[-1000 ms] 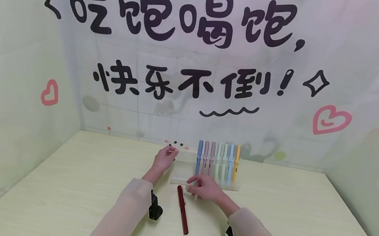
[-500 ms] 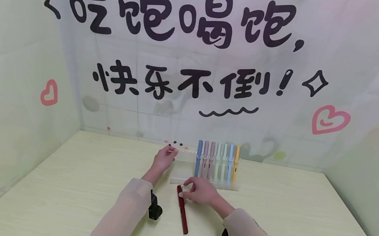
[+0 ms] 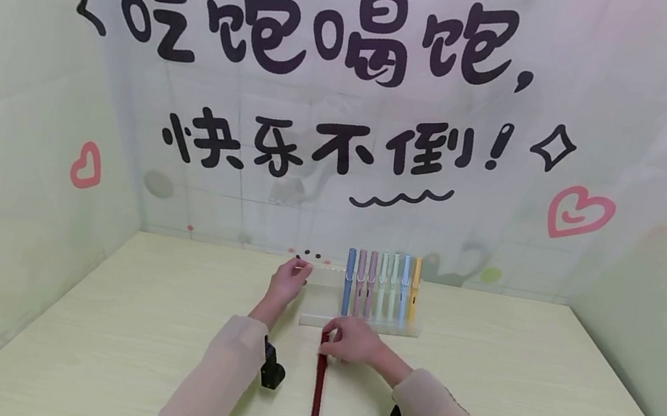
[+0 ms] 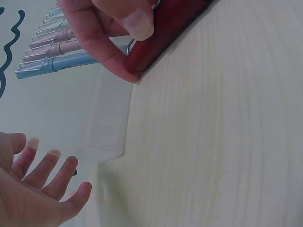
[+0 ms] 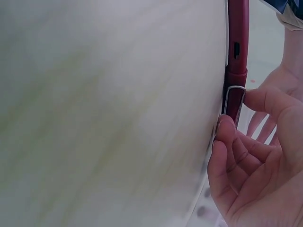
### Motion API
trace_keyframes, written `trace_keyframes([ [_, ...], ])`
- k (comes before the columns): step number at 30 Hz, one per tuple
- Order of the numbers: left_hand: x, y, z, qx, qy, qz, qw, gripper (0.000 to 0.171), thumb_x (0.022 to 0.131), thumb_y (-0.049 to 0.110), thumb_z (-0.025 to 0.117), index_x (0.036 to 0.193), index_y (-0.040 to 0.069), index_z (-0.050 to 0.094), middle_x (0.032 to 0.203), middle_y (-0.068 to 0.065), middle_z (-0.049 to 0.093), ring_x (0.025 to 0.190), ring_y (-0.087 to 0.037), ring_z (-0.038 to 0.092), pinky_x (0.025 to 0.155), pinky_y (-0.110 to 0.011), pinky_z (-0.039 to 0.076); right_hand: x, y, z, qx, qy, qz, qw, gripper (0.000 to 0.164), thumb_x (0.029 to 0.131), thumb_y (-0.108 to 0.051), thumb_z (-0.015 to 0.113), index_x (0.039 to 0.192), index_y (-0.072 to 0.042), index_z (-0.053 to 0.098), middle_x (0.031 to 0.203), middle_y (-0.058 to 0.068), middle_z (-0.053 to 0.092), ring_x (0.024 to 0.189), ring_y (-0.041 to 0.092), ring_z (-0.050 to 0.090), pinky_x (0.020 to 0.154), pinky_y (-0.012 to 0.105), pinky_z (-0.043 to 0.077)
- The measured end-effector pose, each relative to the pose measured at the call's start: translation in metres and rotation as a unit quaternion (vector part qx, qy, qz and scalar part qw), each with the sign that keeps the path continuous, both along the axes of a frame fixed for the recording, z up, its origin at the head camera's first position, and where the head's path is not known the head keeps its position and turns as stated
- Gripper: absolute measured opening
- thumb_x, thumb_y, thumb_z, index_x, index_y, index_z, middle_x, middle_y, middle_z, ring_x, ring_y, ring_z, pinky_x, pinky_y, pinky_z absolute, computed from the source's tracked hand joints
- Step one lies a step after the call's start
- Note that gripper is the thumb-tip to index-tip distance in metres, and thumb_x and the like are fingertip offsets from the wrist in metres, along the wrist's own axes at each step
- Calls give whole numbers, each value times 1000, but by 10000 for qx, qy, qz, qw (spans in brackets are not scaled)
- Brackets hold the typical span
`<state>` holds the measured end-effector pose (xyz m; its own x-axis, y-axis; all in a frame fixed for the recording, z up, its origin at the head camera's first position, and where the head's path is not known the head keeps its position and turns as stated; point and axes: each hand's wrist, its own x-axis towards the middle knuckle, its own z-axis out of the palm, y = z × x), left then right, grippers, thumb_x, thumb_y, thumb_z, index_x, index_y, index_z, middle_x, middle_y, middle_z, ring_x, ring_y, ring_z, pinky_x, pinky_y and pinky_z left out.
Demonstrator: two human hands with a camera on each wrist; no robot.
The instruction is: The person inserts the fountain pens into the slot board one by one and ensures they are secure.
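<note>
My right hand (image 3: 354, 342) pinches a dark red capped pen (image 3: 319, 388) near its clip end, just in front of the clear pen stand (image 3: 314, 320). The pen points toward me, along the tabletop. In the right wrist view, thumb and fingers close around the cap beside the wire clip (image 5: 235, 88). At the stand's left end, my left hand (image 3: 289, 282) holds the upper corner between thumb and index finger. Its other fingers are loosely spread in the left wrist view. Several pens stand in a row at the stand's right part, the blue pen (image 3: 349, 280) leftmost.
The pale wooden table (image 3: 154, 332) stretches out on both sides of the arms. Behind the stand hangs a printed cloth backdrop (image 3: 265, 219), close to the table's back edge. An orange pen (image 3: 416, 288) ends the row at the right.
My right hand has moved left and taken hold of the red pen. The pen has swung from slanted to nearly straight toward me. The left hand stays at the stand's corner.
</note>
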<state>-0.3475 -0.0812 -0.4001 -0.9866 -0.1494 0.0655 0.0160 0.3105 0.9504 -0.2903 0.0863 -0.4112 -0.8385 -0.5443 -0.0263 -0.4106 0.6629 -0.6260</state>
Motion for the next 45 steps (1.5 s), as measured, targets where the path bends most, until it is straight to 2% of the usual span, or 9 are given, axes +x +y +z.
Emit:
trace_keyframes([
  [10, 1, 0, -1, 16, -48, 24, 10000, 26, 91, 23, 49, 106, 3, 55, 111, -18, 57, 93, -29, 56, 78, -38, 43, 1, -2, -1, 109, 8, -127, 9999, 19, 74, -14, 65, 89, -6, 56, 55, -1, 52, 44, 9, 47, 42, 23, 39],
  [17, 1, 0, -2, 29, -57, 26, 10000, 25, 91, 23, 49, 105, 3, 55, 111, -18, 57, 93, -29, 56, 77, -38, 43, 1, 3, 1, 859, 747, -242, 9932, 15, 72, -18, 65, 81, -10, 55, 58, -5, 48, 50, 8, 43, 45, 22, 36],
  [24, 2, 0, -3, -19, -14, 45, 10000, 26, 90, 22, 49, 105, 2, 55, 110, -18, 57, 92, -29, 57, 76, -38, 44, 4, 8, 4, 1045, 938, -262, 9897, 16, 73, -18, 67, 77, -10, 53, 60, -4, 47, 52, 10, 43, 46, 24, 36],
  [29, 2, 0, -3, -2, -28, 34, 10000, 26, 90, 22, 49, 105, 2, 55, 110, -19, 56, 93, -30, 56, 77, -39, 44, 2, 12, 4, 810, 715, -143, 9940, 21, 74, -21, 70, 78, -9, 53, 57, -4, 48, 50, 8, 43, 45, 22, 36],
  [36, 0, 0, -2, 14, -21, -4, 10000, 28, 91, 24, 49, 107, 2, 54, 112, -18, 56, 94, -30, 56, 79, -39, 44, -5, 19, 2, 308, 431, -110, 9985, 18, 74, -17, 69, 81, -7, 55, 56, -4, 50, 48, 8, 45, 45, 23, 38],
  [42, 0, 0, 0, -38, -18, 7, 10000, 29, 91, 25, 49, 108, 3, 54, 112, -18, 56, 94, -30, 56, 79, -39, 44, -8, 23, 6, -120, 230, -203, 9995, 11, 80, -12, 60, 89, -6, 59, 68, -2, 53, 56, 10, 46, 49, 25, 40],
  [45, 0, 0, 0, -36, -23, 3, 10000, 29, 91, 25, 49, 108, 3, 54, 112, -18, 56, 94, -29, 56, 78, -38, 44, -9, 25, 7, -468, -95, -272, 9985, 15, 84, -11, 52, 95, -5, 60, 73, -1, 55, 51, 11, 43, 45, 26, 39],
])
